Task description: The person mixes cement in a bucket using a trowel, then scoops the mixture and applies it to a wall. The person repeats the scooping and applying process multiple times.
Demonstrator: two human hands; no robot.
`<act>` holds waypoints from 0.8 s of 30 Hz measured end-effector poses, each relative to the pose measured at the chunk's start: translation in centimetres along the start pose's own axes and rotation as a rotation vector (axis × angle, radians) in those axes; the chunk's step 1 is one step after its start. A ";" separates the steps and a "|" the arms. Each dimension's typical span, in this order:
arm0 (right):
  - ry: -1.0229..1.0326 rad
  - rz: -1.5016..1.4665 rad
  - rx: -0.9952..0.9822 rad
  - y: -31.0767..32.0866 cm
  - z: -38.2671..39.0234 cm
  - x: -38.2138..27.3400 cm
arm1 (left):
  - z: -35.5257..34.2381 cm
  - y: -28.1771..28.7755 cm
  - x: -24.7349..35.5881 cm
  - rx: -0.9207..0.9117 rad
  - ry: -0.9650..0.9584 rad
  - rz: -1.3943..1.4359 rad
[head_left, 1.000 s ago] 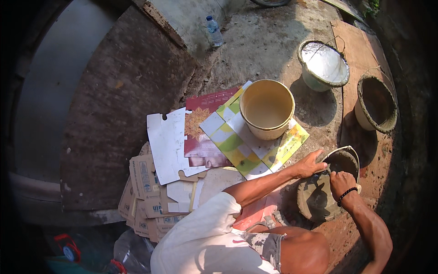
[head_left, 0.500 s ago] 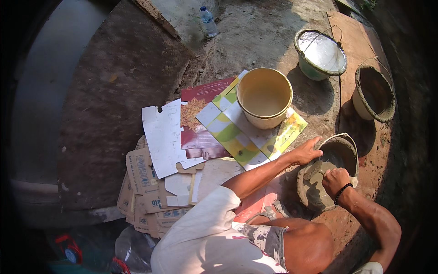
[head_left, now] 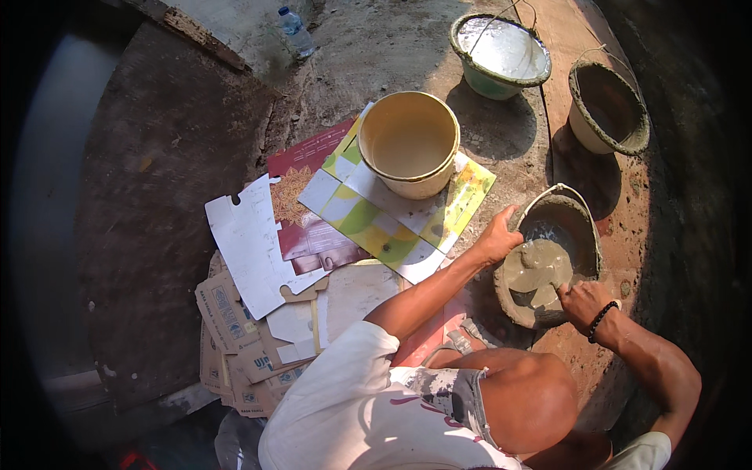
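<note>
The right hand (head_left: 586, 305) has shifted toward the near-right rim of the bucket (head_left: 578, 233), closed around a mortar-coated tool (head_left: 546, 295); the left hand (head_left: 497, 237), loosely curled, holds its left rim. Blue lettering (head_left: 263, 363) marks brown cardboard (head_left: 222, 312).

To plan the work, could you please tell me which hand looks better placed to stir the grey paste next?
Probably the right hand: it is closed, right beside the paste, while the left hand rests at the bucket's rim, perhaps steadying the bucket.
</note>
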State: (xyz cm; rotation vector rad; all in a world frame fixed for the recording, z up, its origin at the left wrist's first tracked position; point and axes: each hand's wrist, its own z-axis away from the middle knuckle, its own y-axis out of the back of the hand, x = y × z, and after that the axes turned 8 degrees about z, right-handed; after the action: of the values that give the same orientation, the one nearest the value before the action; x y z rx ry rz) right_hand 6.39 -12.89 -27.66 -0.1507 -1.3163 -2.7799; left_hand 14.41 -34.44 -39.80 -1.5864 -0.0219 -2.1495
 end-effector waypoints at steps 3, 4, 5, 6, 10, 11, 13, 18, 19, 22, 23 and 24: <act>-0.226 0.062 0.172 2.6 2.6 1.6 | 0.3 -0.5 0.4 0.001 -0.006 0.003; -0.302 0.119 0.287 3.0 3.0 1.9 | 0.0 -0.6 -0.4 -0.011 -0.021 0.011; -0.332 0.073 0.261 2.9 2.3 2.4 | 0.8 -0.5 -0.4 0.023 -0.032 0.029; -0.360 0.028 0.234 2.8 1.1 2.9 | 1.6 -0.5 -0.5 0.059 -0.044 0.045; -0.425 -0.069 0.095 0.2 -1.5 2.5 | 2.2 -1.0 -1.0 0.044 -0.130 -0.015; -0.420 -0.121 0.074 -0.9 -2.4 2.2 | 2.3 -1.1 -2.7 0.141 -0.257 -0.176; -0.429 -0.247 0.012 -3.5 -2.7 2.0 | 3.0 -2.0 -2.2 0.156 -0.248 -0.164; -0.384 -0.454 -0.087 -2.6 -2.7 2.5 | 4.6 -1.4 -1.1 0.105 -0.116 0.028; -0.370 -0.472 -0.095 -2.6 -2.8 2.7 | 4.5 -1.4 -1.5 0.140 -0.172 0.007; -0.316 -0.521 -0.108 -5.1 -1.8 3.4 | 4.6 -2.2 -1.2 0.093 -0.046 0.112; -0.317 -0.538 -0.110 -6.0 -0.9 3.4 | 4.3 -3.0 -1.2 0.082 -0.088 0.084; -0.291 -0.552 -0.100 -6.3 -0.9 3.3 | 4.1 -3.2 -1.9 0.112 -0.127 0.051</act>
State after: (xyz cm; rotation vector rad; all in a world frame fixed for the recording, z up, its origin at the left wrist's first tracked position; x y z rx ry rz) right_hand 2.45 -9.62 -32.68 -0.2359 -1.4652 -3.3974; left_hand 17.38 -29.78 -39.38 -1.6379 -0.1386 -1.9708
